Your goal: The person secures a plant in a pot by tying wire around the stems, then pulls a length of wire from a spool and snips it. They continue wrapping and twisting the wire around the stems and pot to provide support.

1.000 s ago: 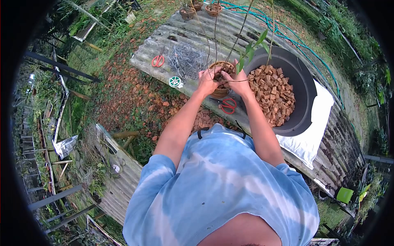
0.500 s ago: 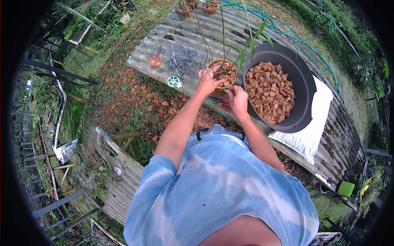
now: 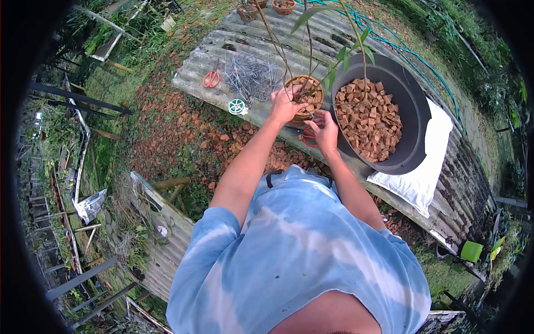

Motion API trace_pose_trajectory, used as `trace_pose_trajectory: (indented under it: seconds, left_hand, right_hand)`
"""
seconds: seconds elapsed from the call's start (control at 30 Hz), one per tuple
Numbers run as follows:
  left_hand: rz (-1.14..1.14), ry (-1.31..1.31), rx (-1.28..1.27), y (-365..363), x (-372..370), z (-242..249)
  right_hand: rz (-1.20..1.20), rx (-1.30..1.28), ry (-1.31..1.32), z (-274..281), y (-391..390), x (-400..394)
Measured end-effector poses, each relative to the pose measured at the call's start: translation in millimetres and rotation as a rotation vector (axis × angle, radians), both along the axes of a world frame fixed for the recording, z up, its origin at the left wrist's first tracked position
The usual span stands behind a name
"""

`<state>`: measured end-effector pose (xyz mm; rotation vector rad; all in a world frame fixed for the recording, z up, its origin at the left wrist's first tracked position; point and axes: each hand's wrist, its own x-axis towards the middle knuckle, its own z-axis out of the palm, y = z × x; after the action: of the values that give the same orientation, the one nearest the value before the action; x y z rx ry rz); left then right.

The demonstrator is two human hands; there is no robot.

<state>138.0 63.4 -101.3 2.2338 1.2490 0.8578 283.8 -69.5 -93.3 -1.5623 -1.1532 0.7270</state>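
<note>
A round terracotta flower pot (image 3: 303, 123) stands near the front edge of the corrugated bench, with tall thin plant stems (image 3: 310, 50) rising from it and brown chunks inside. My left hand (image 3: 285, 107) grips the pot's left rim, its thumb reaching over the potting chunks. At the near right side of the pot, my right hand (image 3: 325, 131) has curled fingers against the rim; its fingertips are partly hidden. Red-handled scissors (image 3: 309, 137) lie just below the pot, beside my right hand. To the right sits a large dark tub (image 3: 409, 111) holding brown cube-shaped chunks (image 3: 367, 119).
On the corrugated bench (image 3: 203, 58) lie a second pair of red-handled scissors (image 3: 211, 79), a pile of metal wire pieces (image 3: 250, 78) and a green-and-white tie reel (image 3: 237, 107). A white sack (image 3: 425, 183) is under the tub. Small pots (image 3: 283, 5) and a green hose (image 3: 400, 49) are behind.
The plant's stems have swung to the right, and a long leaf now shows at the top. My right hand's pinched fingers have loosened and shifted along the pot's near right side.
</note>
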Motion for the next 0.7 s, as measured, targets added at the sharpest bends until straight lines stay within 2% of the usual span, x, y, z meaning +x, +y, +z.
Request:
trace_pose_trajectory:
  seconds: [0.1, 0.17, 0.3, 0.4, 0.5, 0.6, 0.7]
  left_hand:
    - [0.006, 0.04, -0.015, 3, 1, 0]
    - [0.004, 0.017, 0.009, 1, 1, 1]
    - [0.028, 0.021, -0.05, 1, 1, -2]
    - [0.012, -0.001, 0.014, 1, 1, -4]
    - [0.014, -0.013, -0.042, -1, 1, -2]
    - [-0.019, -0.04, -0.011, 1, 0, -5]
    - [0.022, 0.0, 0.051, 0, 1, -6]
  right_hand:
    - [-0.034, -0.014, 0.009, -17, 0, 0]
    - [-0.02, -0.001, 0.204, -35, 1, 1]
    - [-0.017, 0.06, 0.481, -34, 1, -1]
    - [-0.037, -0.004, 0.42, -32, 2, -3]
    - [-0.062, 0.009, 0.305, -28, 4, -6]
    - [-0.051, -0.106, 0.188, -18, 2, -4]
    - [-0.085, -0.02, 0.205, -16, 0, -7]
